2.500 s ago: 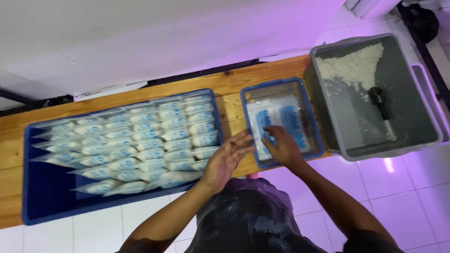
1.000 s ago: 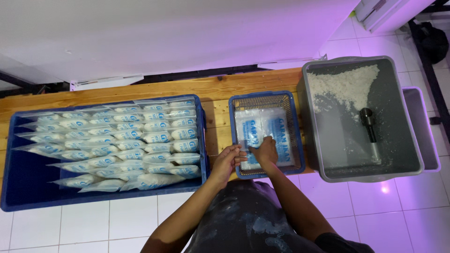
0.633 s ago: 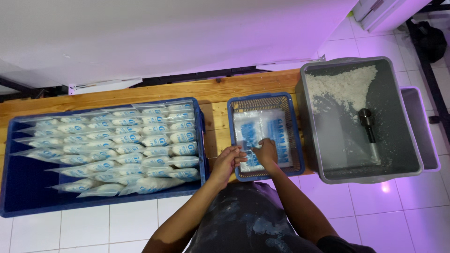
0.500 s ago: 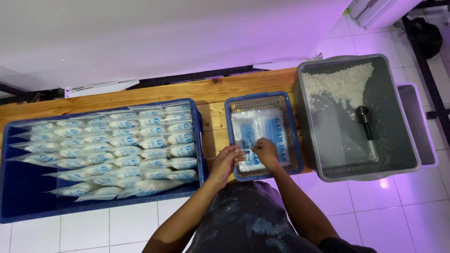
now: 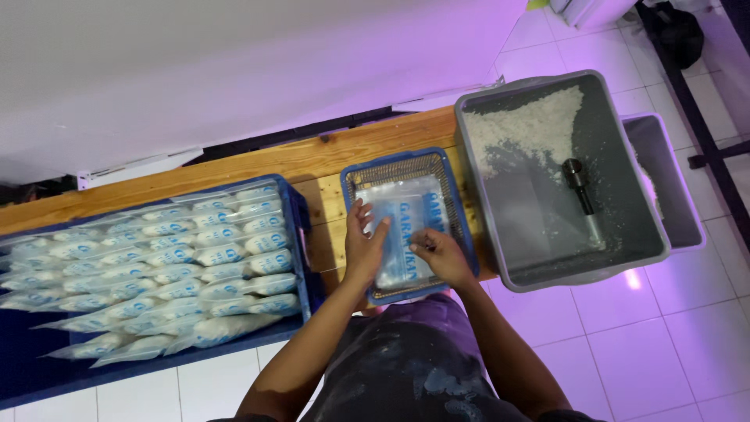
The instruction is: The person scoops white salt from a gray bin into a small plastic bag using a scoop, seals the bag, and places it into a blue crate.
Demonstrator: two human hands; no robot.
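The left hand [image 5: 364, 247] lies flat, fingers spread, on the empty bags [image 5: 406, 227]; the right hand [image 5: 439, 254] pinches one bag's edge beside it.

Left hand [image 5: 363, 246] now flat on bags [image 5: 406, 227]

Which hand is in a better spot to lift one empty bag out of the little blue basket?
Probably the right hand: its fingertips pinch at the near edge of the empty bags. The left hand lies flat on top, holding the stack down in the small blue basket.
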